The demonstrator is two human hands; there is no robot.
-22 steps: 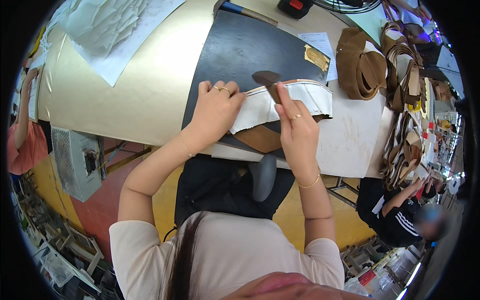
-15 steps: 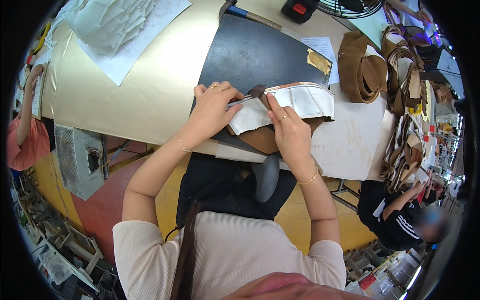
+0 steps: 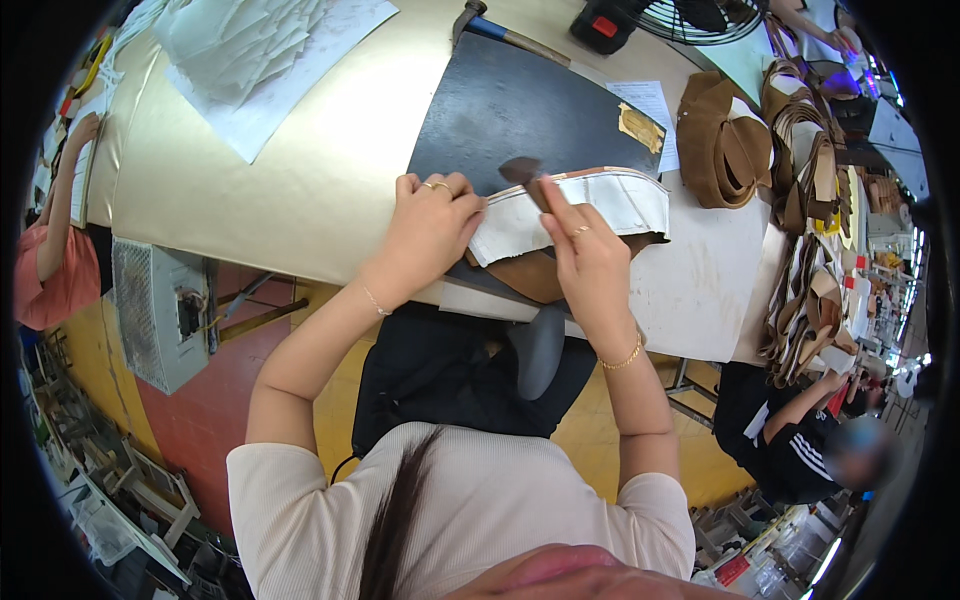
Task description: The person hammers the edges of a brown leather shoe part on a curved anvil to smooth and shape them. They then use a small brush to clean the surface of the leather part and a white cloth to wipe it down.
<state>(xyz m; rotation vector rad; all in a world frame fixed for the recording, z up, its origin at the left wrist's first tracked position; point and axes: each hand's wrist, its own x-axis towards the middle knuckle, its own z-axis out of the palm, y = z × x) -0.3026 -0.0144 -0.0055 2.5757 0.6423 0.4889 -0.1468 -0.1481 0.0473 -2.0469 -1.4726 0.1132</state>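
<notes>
A curved brown leather piece with a white backing [image 3: 625, 203] lies across the near edge of a black board [image 3: 520, 105]. Its brown part [image 3: 525, 275] shows below the white. At the piece's left end, my left hand [image 3: 430, 230] is closed, its fingertips pinching the edge. My right hand [image 3: 592, 262] grips the short handle of a hammer, index finger stretched along it. The dark hammer head [image 3: 521, 170], a little blurred, is over the board just beyond the piece's far edge; whether it touches anything I cannot tell.
A second, blue-handled hammer [image 3: 510, 38] lies along the board's far edge. Rolled brown leather pieces [image 3: 722, 145] and hanging strips [image 3: 800, 310] are to the right. White sheets [image 3: 240, 60] are stacked far left. A fan [image 3: 700, 15] stands at the back. Other people sit at both sides.
The hammer head has moved from the piece's far edge up and away onto the board's area. My left hand has shifted slightly right and down along the piece's left end.
</notes>
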